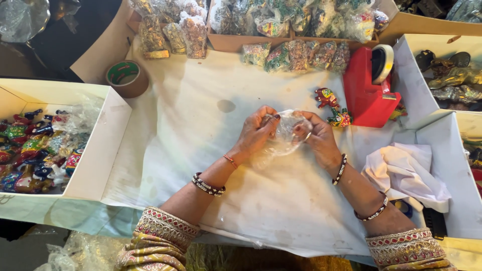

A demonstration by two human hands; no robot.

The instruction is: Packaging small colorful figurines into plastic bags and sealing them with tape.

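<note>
My left hand (257,131) and my right hand (317,139) meet over the middle of a white cloth (201,150). Between them they hold a small clear plastic bag (290,131), crumpled, with the fingers of both hands closed on it. What lies inside the bag cannot be made out. Two small painted figurines (333,106) lie on the cloth just beyond my right hand, beside a red tape dispenser (367,90).
A white box (103,145) at the left holds several painted figurines. A brown tape roll (126,76) stands at the back left. Cardboard trays (236,42) with bagged items line the back. White boxes (427,125) and a folded white cloth (404,170) are at the right.
</note>
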